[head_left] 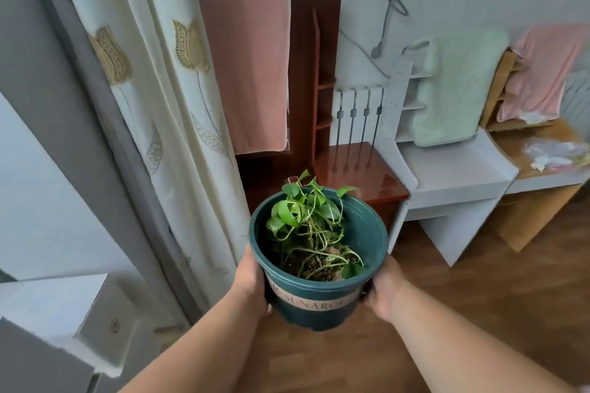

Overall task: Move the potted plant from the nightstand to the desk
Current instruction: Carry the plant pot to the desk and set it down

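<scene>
A dark green plastic pot point(319, 306) with a trailing green plant and a pink label band hangs in the air in front of me, held from both sides. My left hand point(252, 281) grips its left wall and my right hand point(383, 290) grips its right wall. Behind the pot stands a glossy red-brown desk point(357, 169) with a tall shelf unit. At the lower left is a white nightstand point(54, 303), its top bare.
A pale curtain point(153, 89) hangs at the left, with a pink cloth point(249, 73) beside it. A white desk point(456, 169) with a green cloth and a wooden desk point(542, 150) stand to the right. Wooden floor point(479, 313) stretches below.
</scene>
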`<state>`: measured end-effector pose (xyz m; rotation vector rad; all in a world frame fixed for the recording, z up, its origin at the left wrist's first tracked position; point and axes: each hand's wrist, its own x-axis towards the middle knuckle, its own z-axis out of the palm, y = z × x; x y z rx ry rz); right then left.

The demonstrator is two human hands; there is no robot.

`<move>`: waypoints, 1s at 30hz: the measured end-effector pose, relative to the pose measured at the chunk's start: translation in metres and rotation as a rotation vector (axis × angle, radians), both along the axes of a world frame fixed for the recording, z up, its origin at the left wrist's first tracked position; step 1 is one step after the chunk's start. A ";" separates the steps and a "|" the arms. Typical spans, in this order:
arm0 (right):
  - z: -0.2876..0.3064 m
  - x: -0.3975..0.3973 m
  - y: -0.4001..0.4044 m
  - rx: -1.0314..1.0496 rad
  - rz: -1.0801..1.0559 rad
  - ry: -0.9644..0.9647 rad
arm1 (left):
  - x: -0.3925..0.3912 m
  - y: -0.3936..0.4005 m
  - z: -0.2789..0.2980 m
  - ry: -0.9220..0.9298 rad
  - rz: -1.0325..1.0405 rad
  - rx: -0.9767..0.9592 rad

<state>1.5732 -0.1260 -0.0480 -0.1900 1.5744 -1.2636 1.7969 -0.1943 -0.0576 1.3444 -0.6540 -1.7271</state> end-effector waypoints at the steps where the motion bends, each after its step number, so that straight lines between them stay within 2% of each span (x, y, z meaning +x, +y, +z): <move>1: -0.002 -0.007 -0.012 0.003 -0.018 -0.001 | -0.007 -0.014 -0.003 -0.018 -0.019 -0.006; 6: -0.016 -0.054 -0.077 0.036 -0.043 -0.049 | -0.056 -0.077 -0.015 -0.055 -0.033 0.008; 17: -0.021 -0.203 -0.248 0.075 -0.024 -0.059 | -0.208 -0.233 -0.012 0.062 -0.005 0.050; 23: -0.031 -0.250 -0.297 0.089 -0.076 -0.073 | -0.262 -0.297 -0.023 0.046 -0.046 0.129; 30: -0.058 -0.289 -0.372 0.123 -0.139 -0.098 | -0.309 -0.394 -0.061 0.095 -0.126 0.234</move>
